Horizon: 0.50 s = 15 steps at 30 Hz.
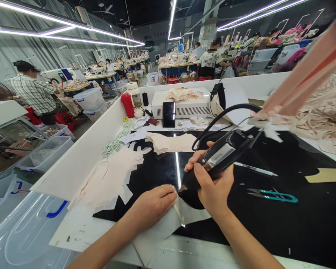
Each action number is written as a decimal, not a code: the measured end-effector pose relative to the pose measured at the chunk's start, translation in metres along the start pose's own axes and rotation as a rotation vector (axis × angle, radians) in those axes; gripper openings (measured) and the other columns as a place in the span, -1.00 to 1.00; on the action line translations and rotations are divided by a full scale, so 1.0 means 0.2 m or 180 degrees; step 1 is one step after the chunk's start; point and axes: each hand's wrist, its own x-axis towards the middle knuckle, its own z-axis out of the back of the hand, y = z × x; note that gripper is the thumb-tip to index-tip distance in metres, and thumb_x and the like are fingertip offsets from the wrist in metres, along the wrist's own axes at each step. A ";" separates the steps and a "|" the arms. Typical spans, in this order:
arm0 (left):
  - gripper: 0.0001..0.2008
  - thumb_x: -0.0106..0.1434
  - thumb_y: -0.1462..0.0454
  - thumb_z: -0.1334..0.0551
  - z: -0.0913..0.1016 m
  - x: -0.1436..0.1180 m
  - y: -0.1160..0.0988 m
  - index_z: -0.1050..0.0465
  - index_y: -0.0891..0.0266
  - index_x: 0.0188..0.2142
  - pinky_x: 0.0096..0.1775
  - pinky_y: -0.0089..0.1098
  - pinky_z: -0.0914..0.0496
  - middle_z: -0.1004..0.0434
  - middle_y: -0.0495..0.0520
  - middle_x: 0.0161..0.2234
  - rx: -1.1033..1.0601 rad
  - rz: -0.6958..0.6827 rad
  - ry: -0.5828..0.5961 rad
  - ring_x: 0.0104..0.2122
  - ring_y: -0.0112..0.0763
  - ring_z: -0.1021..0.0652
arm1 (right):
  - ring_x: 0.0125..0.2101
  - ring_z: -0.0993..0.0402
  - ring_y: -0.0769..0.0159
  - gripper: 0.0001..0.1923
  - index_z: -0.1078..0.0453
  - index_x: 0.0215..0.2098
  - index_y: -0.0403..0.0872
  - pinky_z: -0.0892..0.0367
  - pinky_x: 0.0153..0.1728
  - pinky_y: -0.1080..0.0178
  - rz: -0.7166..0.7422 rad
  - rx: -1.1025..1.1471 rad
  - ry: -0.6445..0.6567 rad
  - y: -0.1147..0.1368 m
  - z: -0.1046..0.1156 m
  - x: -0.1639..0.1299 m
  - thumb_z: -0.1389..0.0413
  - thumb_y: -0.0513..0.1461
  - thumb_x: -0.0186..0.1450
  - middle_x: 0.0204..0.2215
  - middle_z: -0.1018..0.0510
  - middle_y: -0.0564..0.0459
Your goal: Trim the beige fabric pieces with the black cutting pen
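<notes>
My right hand (215,183) is wrapped round a black corded handheld tool (221,153), tilted with its tip down to the left. Pale strips of fabric (302,71) are tied at its upper end. The tip meets the edge of a pale fabric piece (189,215) near the front of the black glossy work surface (162,172). At that same edge, the fingers of my left hand (154,205) are pressed together on the fabric, close to the tip; the left thumb is hidden. The tool's nose partly hides the contact spot.
Left lies a pile of pale fabric pieces (109,179); behind is another stack (173,143). Teal thread snips (280,195), a pen (256,169) and a beige piece (327,175) lie right. A phone (168,114) leans against a vented white box (159,104). Co-workers sit beyond.
</notes>
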 end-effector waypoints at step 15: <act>-0.79 0.56 0.30 -0.06 0.03 0.03 -0.12 -0.44 0.28 0.03 0.04 -0.28 -0.56 -0.54 0.13 -0.11 -0.0215 -0.0061 0.0243 -0.05 -0.31 -0.55 | -0.45 -0.50 0.41 -0.50 -0.34 0.09 0.13 -0.48 -0.40 0.28 -0.0036 0.0063 0.0067 0.09 0.11 -0.06 -0.31 -0.33 0.25 -0.34 -0.54 0.21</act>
